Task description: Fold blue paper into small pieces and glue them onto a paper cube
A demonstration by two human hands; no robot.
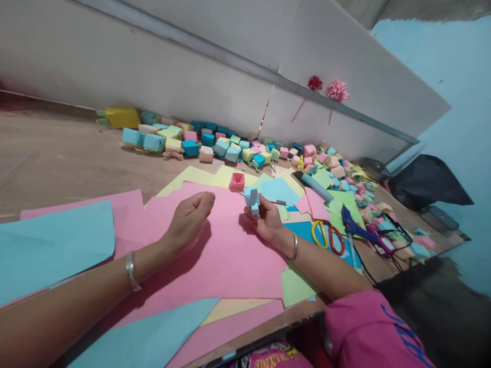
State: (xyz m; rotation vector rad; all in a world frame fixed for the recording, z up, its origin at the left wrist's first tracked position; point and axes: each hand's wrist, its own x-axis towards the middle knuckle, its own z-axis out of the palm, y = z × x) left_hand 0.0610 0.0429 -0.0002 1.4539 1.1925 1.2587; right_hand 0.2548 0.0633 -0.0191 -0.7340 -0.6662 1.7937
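My right hand (268, 219) grips a small folded light-blue paper piece (252, 198) with raised flaps, held above the pink sheet. To its left, my left hand (192, 213) is closed with its fingers curled in, over the large pink paper sheet (230, 255). Whatever it may hold is hidden. Just beyond the blue piece sits a small open pink paper box (237, 181).
Rows of coloured paper boxes (206, 154) line the wall. On the right lie scissors (328, 237) with yellow and red handles, a blue glue gun (356, 227) with a cord, and paper scraps. A light-blue sheet (57, 245) lies at left.
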